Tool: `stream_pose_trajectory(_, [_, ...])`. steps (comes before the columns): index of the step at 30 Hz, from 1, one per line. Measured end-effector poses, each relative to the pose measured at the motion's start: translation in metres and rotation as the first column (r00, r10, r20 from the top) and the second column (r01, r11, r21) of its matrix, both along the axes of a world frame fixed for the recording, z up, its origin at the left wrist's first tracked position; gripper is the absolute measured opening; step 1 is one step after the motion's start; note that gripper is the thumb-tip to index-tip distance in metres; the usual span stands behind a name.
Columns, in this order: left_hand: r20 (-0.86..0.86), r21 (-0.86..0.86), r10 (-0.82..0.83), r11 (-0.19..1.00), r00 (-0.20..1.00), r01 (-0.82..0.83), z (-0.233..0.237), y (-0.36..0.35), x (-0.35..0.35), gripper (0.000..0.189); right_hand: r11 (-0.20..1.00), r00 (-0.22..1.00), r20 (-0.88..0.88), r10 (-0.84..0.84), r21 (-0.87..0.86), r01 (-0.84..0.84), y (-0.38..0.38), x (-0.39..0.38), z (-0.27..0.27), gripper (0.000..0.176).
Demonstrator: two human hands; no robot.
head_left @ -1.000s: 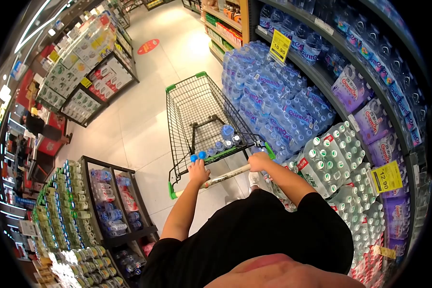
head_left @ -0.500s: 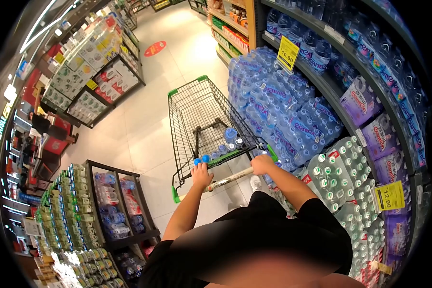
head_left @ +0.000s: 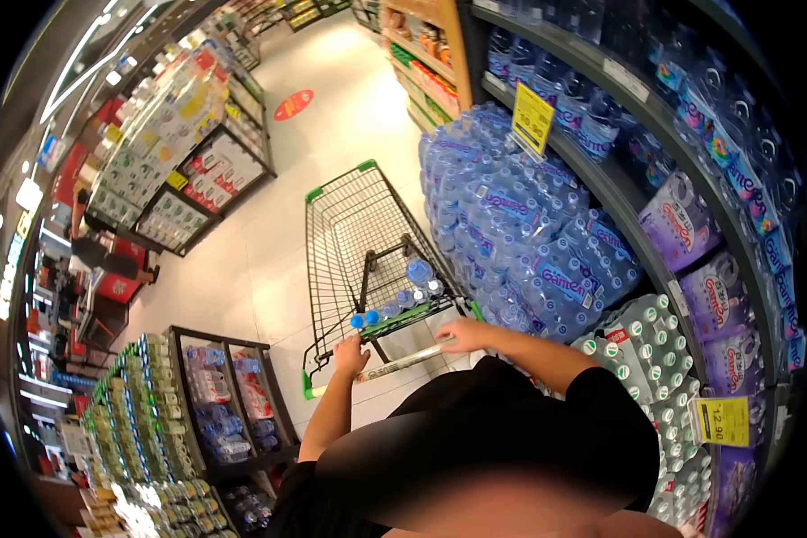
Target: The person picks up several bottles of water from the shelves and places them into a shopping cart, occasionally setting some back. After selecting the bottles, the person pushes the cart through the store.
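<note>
In the head view a wire shopping cart [head_left: 336, 235] with green corners stands in front of me. My left hand [head_left: 351, 356] is closed on the left part of its pale handle bar [head_left: 405, 360]. Toward the bar's right end, my right hand [head_left: 466, 335] wraps round it, its fingertips partly hidden. Bottles with white caps and a larger blue-tinted bottle [head_left: 419, 271] lie in the near end of the basket. Two round blue caps [head_left: 365, 320] show just beyond my left hand. The rest of the basket shows bare wire.
Shrink-wrapped blue water packs [head_left: 520, 211] are piled close to the cart's right side, below a shelf of bottles. Green-capped bottle packs [head_left: 641, 341] stand nearer me. At left are a dark rack [head_left: 229, 394] and a boxed-goods display [head_left: 184, 166]. A person [head_left: 108, 255] is at far left.
The cart and both hands sit slightly further left and lower in the view. The surrounding shelves and water packs have also shifted downward. Both hands stay on the handle bar.
</note>
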State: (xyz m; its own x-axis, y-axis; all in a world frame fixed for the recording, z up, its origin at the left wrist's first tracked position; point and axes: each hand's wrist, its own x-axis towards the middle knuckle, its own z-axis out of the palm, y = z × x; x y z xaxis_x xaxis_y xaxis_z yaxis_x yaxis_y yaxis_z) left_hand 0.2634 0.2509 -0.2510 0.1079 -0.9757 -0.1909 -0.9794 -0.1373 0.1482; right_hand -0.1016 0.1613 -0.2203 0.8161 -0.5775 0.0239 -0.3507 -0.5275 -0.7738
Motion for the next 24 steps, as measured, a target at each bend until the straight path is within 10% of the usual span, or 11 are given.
stream_pose_trajectory(4, [0.105,0.036,0.131,0.990,0.986,-0.136,-0.004,-0.003,-0.014,0.048,0.882,0.868,0.285,-0.407,-0.122,0.454,-0.098,-0.108,0.055,0.018])
stream_pose_trajectory(7, [-0.037,-0.092,0.217,0.971,0.975,-0.220,-0.005,0.006,-0.035,0.048,0.267,0.377,0.568,-0.731,-0.271,0.925,-0.176,-0.225,0.106,0.016])
stream_pose_trajectory(9, [-0.152,-0.103,0.198,0.971,0.968,-0.215,-0.008,0.005,-0.035,0.045,-0.041,0.148,0.674,-0.723,-0.256,0.966,-0.212,-0.287,0.130,0.020])
stream_pose_trajectory(13, [-0.112,-0.102,0.321,0.938,0.940,-0.333,0.015,-0.002,-0.064,0.037,-0.200,0.033,0.489,-0.872,-0.416,0.887,-0.265,-0.344,0.161,0.045])
stream_pose_trajectory(19, [-0.106,-0.104,0.401,0.905,0.910,-0.411,0.021,-0.003,-0.064,0.033,0.053,0.192,0.281,-0.940,-0.437,0.898,-0.406,-0.429,0.156,0.078])
stream_pose_trajectory(22, [-0.105,-0.137,0.407,0.898,0.907,-0.418,0.021,-0.001,-0.063,0.034,0.338,0.465,0.290,-0.837,-0.395,0.854,-0.483,-0.468,0.133,0.064])
stream_pose_trajectory(24, [-0.085,-0.156,0.400,0.899,0.912,-0.409,0.022,0.001,-0.064,0.036,0.482,0.545,-0.029,-0.838,-0.506,0.715,-0.528,-0.503,0.119,0.049])
